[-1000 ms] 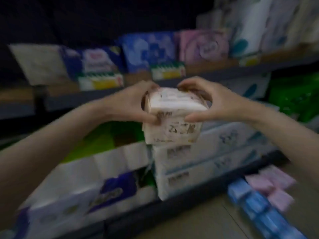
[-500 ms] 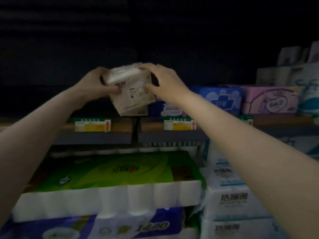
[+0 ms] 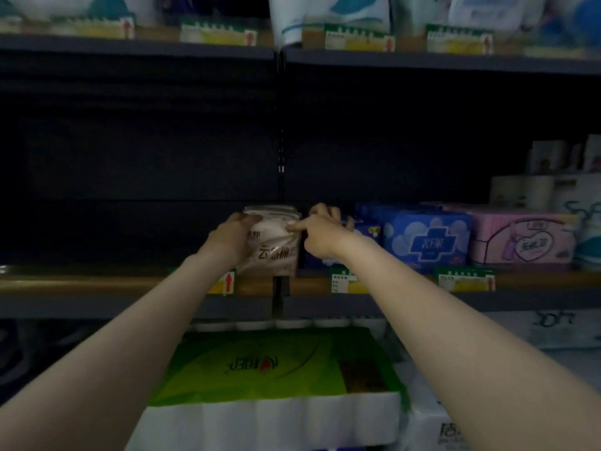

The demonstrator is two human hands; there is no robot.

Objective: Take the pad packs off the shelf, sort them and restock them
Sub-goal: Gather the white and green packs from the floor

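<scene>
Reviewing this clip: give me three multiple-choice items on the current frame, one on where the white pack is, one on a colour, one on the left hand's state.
1. Where is the white pad pack?
A. On the floor
B. On the middle shelf, left of the blue packs
C. On the top shelf

2. What colour is the pack right of the blue pad pack?
A. Pink
B. Green
C. Black

3. The left hand:
A. Hangs idle
B. Grips the white pack
C. Points upward

Key: B, it stands at the shelf front; A, the pink pad pack adjoins it; B, its fingers wrap the pack's left side.
</scene>
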